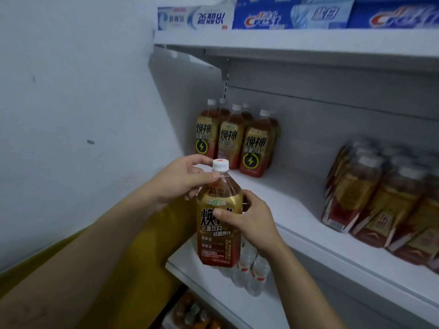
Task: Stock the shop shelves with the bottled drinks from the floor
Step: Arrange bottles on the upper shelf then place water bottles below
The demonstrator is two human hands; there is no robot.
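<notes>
While both hands carry it upright, the bottle (219,224) hangs below and nearer the camera than the shelved bottles (235,138), not yet on the middle shelf (273,193). Head view: the left hand (183,179) pinches the neck just under the white cap (220,165). The right hand (249,219) wraps the labelled body, thumb across the front. The bottle looks full, so probably weighty. Its thin plastic likely dents under a squeeze and the glossy label may be slick, so neck and mid-body seem the sound holds. Bare board lies in front and right of the shelved bottles, with a shrink-wrapped pack (380,198) well to their right. The wall (71,91) is close on their left, and the upper shelf (285,41) sits well above their caps.
</notes>
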